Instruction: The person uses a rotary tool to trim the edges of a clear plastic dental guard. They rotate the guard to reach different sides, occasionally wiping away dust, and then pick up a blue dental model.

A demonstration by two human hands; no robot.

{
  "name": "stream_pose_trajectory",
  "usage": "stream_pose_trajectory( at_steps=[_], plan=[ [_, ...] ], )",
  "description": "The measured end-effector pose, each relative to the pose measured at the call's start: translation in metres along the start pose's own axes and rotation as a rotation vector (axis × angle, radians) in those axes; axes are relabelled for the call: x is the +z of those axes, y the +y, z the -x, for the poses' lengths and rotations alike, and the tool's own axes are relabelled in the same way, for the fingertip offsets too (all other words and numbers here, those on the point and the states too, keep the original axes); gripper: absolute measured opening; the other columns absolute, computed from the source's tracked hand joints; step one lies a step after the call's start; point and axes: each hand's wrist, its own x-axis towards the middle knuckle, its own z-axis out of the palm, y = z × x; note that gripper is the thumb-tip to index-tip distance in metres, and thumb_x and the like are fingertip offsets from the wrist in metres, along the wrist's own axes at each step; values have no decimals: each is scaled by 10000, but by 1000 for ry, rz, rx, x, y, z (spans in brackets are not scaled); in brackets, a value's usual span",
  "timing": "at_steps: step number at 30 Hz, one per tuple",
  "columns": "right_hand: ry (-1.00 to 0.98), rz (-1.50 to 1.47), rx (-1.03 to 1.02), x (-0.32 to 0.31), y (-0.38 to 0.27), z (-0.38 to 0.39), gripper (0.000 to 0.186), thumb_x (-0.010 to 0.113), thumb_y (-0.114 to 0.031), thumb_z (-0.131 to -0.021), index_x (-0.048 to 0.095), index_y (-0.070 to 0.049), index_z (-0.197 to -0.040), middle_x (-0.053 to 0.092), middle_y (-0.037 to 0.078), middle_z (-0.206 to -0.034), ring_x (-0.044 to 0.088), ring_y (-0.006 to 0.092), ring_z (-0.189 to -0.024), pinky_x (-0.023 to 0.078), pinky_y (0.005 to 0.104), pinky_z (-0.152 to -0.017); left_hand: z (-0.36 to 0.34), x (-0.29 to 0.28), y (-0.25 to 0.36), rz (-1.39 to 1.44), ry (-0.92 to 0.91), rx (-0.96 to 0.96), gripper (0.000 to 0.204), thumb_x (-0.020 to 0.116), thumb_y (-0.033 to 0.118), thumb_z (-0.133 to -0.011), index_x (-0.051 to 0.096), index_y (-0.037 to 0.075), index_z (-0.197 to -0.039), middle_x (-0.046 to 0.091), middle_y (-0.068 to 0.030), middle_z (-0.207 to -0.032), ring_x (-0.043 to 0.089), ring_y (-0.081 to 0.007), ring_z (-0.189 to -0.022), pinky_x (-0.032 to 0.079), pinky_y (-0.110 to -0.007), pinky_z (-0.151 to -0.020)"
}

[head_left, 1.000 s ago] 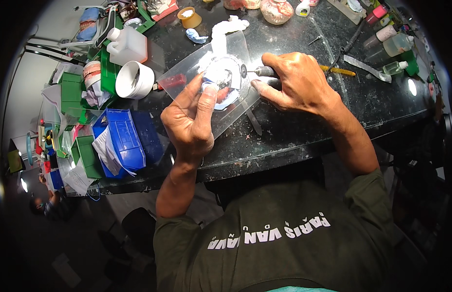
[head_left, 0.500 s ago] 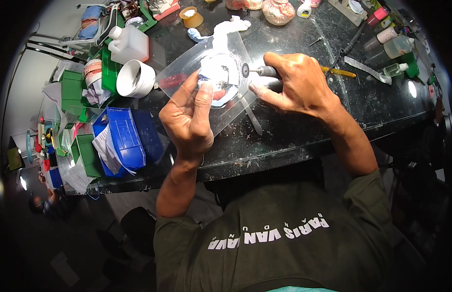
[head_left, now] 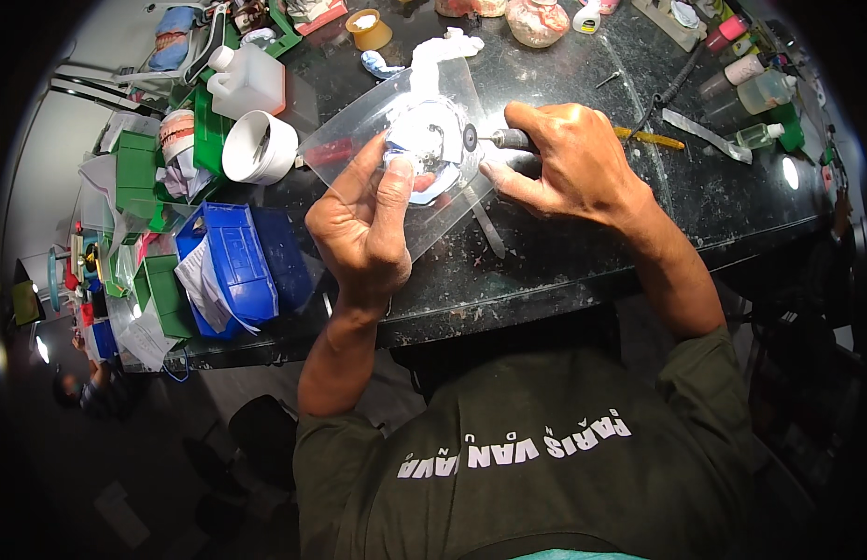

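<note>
My left hand [head_left: 368, 224] pinches a clear plastic sheet [head_left: 440, 224] between thumb and fingers, above the bench. A whitish, rounded moulded form [head_left: 416, 131] sits at the sheet's middle; strong glare hides much of its detail. In my right hand [head_left: 583, 159] is a rotary handpiece [head_left: 514, 139], gripped with the fingers wrapped round it. The handpiece points left and carries a small dark cutting disc [head_left: 470, 137] at its tip. That disc is at the right side of the moulded form; whether it touches the plastic I cannot tell.
A white tub [head_left: 261, 149], a plastic jug [head_left: 246, 84] and a blue bin [head_left: 230, 266] stand left on the dark bench [head_left: 536, 271]. Under the sheet's right edge lies a flat metal strip [head_left: 489, 231]. A yellow tool [head_left: 653, 138] and several bottles [head_left: 765, 91] are at right.
The sheet and my left hand have shifted very slightly, and less glare covers the moulded form. My right hand and the handpiece have hardly moved.
</note>
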Motion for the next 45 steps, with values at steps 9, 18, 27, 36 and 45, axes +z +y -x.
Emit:
stream_pose_trajectory(
  at_steps=[9,18,27,36,45],
  plan=[
    [-8,-6,4,-1,0,0,459,763,-479,-849,620,-42,-858,686,173,-711,704,395,-698,553,491,-601,0,0,2,-7,-24,4,341,582,32,-1018,621,-154,-1302,738,-218,-1075,749,-223,-867,649,-337,-706],
    [-31,-1,20,-1,-2,0,466,756,-485,-852,621,-39,-853,687,176,-712,707,396,-703,558,495,-621,1,-1,-1,19,4,-6,348,597,28,-1006,617,-164,-1296,736,-237,-1097,751,-238,-888,650,-347,-726],
    [-29,10,8,0,-1,0,465,759,-485,-853,624,-40,-870,694,180,-723,711,398,-713,563,496,-625,2,0,0,14,11,-21,348,606,34,-1004,621,-159,-1293,740,-236,-1088,752,-233,-886,639,-339,-752],
    [-43,1,11,1,-1,0,460,748,-485,-866,627,-42,-868,692,184,-716,707,399,-700,556,498,-612,1,-2,-2,3,15,-13,344,606,38,-1005,626,-154,-1290,744,-228,-1075,750,-221,-889,638,-332,-749],
    [-17,20,8,4,-1,1,457,743,-488,-873,636,-43,-870,692,181,-709,706,395,-686,553,496,-598,0,1,0,20,5,3,340,589,26,-1012,625,-149,-1302,742,-215,-1087,748,-229,-890,639,-333,-736]
  ],
)
